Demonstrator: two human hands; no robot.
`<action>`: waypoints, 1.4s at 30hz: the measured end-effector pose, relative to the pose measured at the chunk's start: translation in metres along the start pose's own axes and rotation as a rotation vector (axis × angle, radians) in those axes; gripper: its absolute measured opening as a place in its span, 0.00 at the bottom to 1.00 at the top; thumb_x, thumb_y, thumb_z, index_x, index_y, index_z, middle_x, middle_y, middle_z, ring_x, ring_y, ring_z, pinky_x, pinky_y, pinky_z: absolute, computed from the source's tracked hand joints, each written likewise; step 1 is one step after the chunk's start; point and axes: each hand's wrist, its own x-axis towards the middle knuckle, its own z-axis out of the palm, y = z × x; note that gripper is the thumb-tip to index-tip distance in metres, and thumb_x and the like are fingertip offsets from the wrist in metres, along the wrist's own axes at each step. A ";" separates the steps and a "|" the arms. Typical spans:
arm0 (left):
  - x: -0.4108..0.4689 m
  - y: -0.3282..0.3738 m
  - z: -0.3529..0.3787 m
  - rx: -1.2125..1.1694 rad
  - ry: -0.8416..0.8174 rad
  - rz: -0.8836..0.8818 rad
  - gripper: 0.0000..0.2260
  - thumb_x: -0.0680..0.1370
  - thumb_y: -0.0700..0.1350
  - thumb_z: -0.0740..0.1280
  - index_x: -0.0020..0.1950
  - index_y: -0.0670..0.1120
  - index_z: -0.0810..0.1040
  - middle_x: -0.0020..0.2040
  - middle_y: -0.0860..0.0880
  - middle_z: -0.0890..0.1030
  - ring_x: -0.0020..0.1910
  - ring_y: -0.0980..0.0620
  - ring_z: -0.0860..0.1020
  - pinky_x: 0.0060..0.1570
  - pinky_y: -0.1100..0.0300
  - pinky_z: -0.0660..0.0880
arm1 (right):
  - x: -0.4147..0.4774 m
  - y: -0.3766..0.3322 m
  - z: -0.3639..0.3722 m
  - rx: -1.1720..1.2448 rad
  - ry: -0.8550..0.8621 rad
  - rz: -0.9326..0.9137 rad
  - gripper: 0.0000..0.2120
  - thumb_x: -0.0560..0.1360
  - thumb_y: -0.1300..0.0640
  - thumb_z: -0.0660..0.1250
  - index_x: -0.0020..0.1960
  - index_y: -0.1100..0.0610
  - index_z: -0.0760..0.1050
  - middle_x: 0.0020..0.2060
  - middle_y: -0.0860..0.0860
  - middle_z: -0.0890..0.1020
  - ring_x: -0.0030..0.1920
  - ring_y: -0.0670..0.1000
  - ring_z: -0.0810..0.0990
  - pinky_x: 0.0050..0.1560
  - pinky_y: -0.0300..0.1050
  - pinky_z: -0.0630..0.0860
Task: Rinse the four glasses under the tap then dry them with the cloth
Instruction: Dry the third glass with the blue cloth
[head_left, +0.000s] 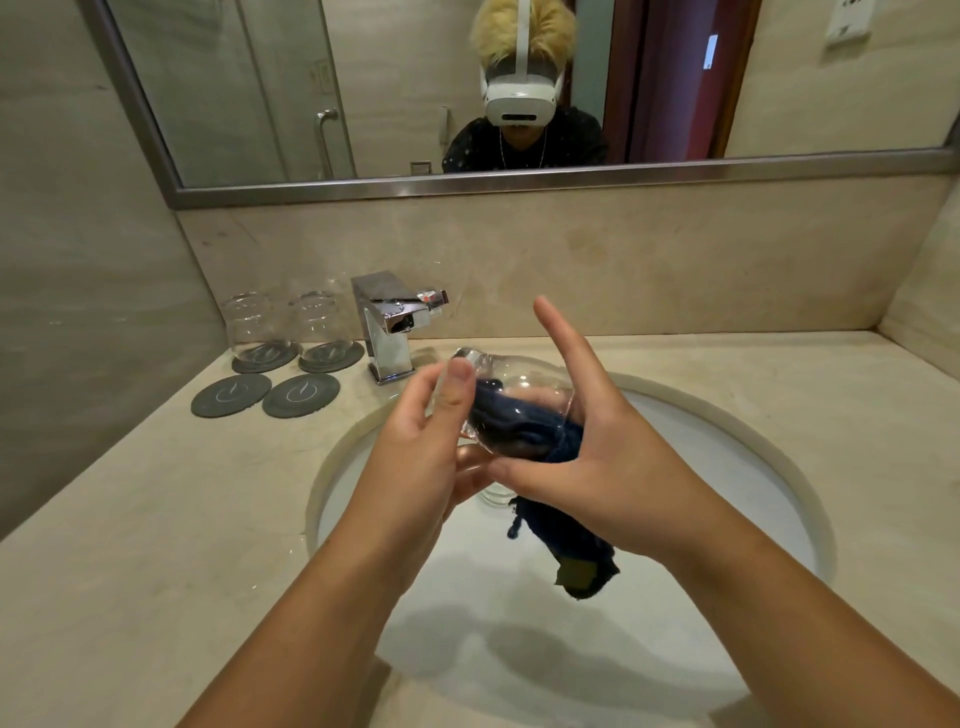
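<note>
the stone counter (156, 519) wraps a white basin (727, 467), and the work is going on above that basin, in front of the chrome tap (387, 332), where no stream shows at the spout. the step in hand looks like drying. the left hand (410, 457) grips the glass (519, 374) on its side, fingers curled under it and thumb pressed on top. the right hand (597, 457) cups the mouth end, thumb laid beneath and forefinger straight and free. its other fingers are hidden behind the glass, so i cannot tell whether they pinch the cloth (519, 426) or only push it in. the dark cloth fills the glass's inside and its tail hangs down over the basin. to do this well, i would turn the glass with the left hand while the right keeps the wad pressed to the wall and down to the base, then wipe the rim and outside. wet glass is slippery, so staying low over the basin seems wise. what looks like another glass (493, 493) sits just below the hands and could be knocked. two glasses (257, 327) stand on coasters at the back left, with two bare coasters (231, 395) in front of them.
</note>
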 end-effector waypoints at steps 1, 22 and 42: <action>0.000 -0.001 -0.001 0.020 -0.003 0.011 0.22 0.80 0.62 0.62 0.69 0.51 0.77 0.58 0.46 0.88 0.47 0.45 0.88 0.49 0.53 0.84 | 0.000 -0.001 0.000 0.045 -0.003 0.019 0.57 0.74 0.63 0.80 0.80 0.24 0.47 0.55 0.43 0.88 0.53 0.49 0.89 0.60 0.49 0.85; 0.008 -0.006 -0.011 0.142 -0.177 0.090 0.28 0.81 0.69 0.60 0.80 0.65 0.65 0.75 0.55 0.77 0.75 0.52 0.74 0.75 0.45 0.70 | 0.008 0.009 -0.003 0.744 0.047 0.199 0.45 0.68 0.61 0.77 0.81 0.41 0.66 0.60 0.54 0.88 0.57 0.58 0.89 0.50 0.43 0.85; 0.010 -0.002 -0.023 0.228 -0.082 0.041 0.20 0.79 0.61 0.66 0.60 0.48 0.85 0.58 0.42 0.86 0.57 0.46 0.83 0.59 0.48 0.80 | 0.005 0.009 -0.008 0.240 -0.038 0.159 0.51 0.68 0.61 0.78 0.81 0.31 0.59 0.53 0.58 0.89 0.56 0.65 0.86 0.63 0.54 0.81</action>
